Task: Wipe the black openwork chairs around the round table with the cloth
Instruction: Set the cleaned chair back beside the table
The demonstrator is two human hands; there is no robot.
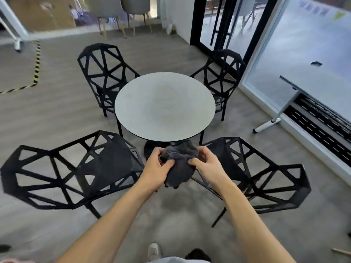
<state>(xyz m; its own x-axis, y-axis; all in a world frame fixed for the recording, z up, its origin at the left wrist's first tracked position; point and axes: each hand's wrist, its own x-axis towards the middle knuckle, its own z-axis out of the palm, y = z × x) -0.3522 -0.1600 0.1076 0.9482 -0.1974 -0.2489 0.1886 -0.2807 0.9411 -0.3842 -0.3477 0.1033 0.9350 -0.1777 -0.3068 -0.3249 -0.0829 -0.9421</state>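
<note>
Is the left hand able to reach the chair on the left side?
Probably yes. The left hand grips the cloth right beside the near left chair, with nothing between them.

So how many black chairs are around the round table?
4: chair far left, chair far right, chair near left, chair near right. None looks hidden.

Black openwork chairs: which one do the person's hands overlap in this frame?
The near right chair: the right hand overlaps its seat edge. The near left chair is beside the left hand; both hands grip the cloth. The two far chairs stand across the round table.
</note>
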